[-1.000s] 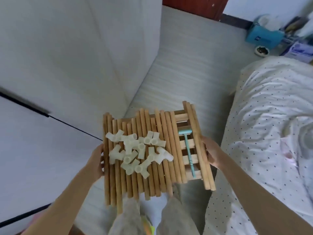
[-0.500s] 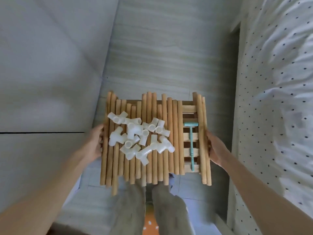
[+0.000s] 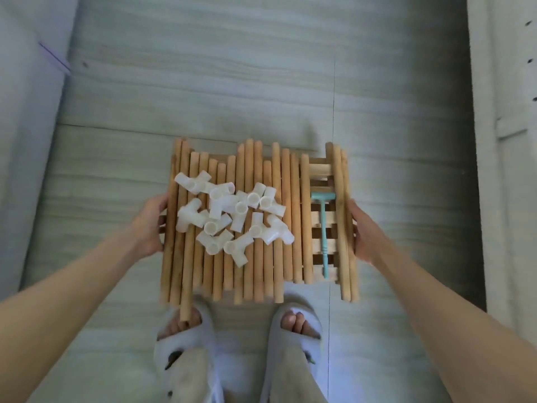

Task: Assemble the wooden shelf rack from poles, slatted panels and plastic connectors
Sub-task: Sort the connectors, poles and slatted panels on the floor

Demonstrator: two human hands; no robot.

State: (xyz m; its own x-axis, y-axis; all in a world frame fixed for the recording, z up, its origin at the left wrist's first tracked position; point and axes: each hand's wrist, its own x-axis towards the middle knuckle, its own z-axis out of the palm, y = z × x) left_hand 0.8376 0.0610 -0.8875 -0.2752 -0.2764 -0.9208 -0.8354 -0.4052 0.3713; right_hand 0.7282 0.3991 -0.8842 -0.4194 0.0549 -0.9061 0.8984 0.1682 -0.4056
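Still at the fetching stage by the look of it, nothing joined yet: left hand [image 3: 151, 225] and right hand [image 3: 364, 231] gripping opposite edges of the slatted panels [image 3: 321, 170], carried level above the floor [image 3: 232, 82] just ahead of the slippers [image 3: 186, 338]. Next, probably, a flat and gentle set-down (any tilt likely to roll the load off). Loose on top: pale round wooden poles [image 3: 255, 274] side by side, a heap of white plastic connectors [image 3: 229, 219], a small teal hammer [image 3: 324, 228].

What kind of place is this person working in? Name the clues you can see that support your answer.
Probably a room in a home, perhaps a bedroom. The person wears fluffy slippers on a pale wood-look floor, and dotted fabric, maybe bedding, edges the right side.
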